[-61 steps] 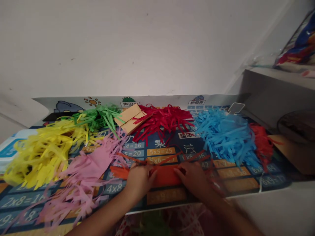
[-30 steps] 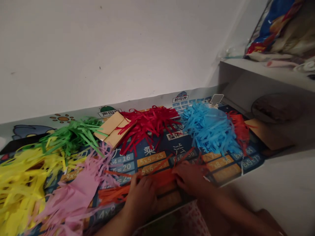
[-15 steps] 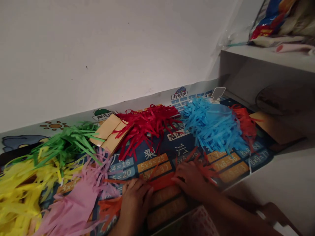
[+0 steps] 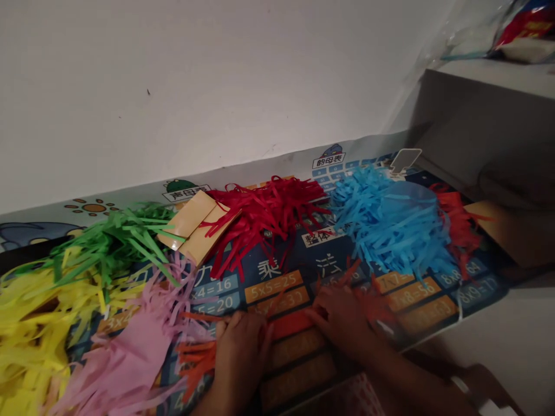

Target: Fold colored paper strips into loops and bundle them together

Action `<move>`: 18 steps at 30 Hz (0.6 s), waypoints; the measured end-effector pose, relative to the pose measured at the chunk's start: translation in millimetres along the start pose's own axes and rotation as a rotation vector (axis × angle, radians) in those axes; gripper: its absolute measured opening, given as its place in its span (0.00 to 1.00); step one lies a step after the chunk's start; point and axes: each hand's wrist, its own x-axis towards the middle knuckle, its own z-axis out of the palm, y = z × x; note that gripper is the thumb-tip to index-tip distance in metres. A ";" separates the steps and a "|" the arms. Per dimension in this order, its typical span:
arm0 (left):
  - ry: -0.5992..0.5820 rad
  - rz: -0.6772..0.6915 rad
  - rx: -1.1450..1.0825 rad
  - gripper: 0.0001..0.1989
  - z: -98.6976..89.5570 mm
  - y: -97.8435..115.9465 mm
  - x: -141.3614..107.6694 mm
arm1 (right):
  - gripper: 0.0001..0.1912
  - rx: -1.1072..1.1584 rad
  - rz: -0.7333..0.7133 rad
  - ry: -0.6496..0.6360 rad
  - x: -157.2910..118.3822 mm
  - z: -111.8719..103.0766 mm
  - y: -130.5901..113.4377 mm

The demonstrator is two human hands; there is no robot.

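Note:
A piece of orange paper [image 4: 291, 325] with fringed ends lies across the mat in front of me. My left hand [image 4: 243, 344] closes on it near its left fringe, which sticks out beyond the hand. My right hand [image 4: 340, 318] has its fingers bent over the paper's other side, with blurred orange strips spreading behind and beside it. Between the two hands the middle of the paper is stretched flat. Left of my left hand lies a pink fringed sheet [image 4: 125, 358]. Some fingertips are hidden.
Yellow [image 4: 30, 341], green [image 4: 115, 240], red [image 4: 269, 214] and blue fringed heaps [image 4: 390, 225] lie on the printed mat [image 4: 329, 266]. Brown folded card [image 4: 191, 222] sits by the red heap. More orange fringe [image 4: 459, 225] is right of the blue; a shelf unit [image 4: 485, 110] stands right.
The view has shifted a little, so the blue heap and shelf appear farther right. Both hands stay on the orange paper, with the right hand slightly farther right in view.

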 end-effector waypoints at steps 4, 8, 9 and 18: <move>0.072 0.159 0.079 0.10 -2.4 2.7 -3.7 | 0.03 -0.067 -0.275 0.066 -8.7 -10.3 7.2; 0.070 0.305 0.118 0.07 -4.1 8.9 -7.4 | 0.04 -0.153 -0.621 -0.031 -12.2 -18.8 13.2; 0.072 0.315 0.116 0.05 -4.2 10.9 -7.3 | 0.04 -0.178 -0.639 -0.068 -10.6 -20.6 12.7; 0.099 0.263 0.042 0.07 5.6 6.1 1.2 | 0.04 -0.216 -0.517 -0.065 -1.5 -11.8 -12.8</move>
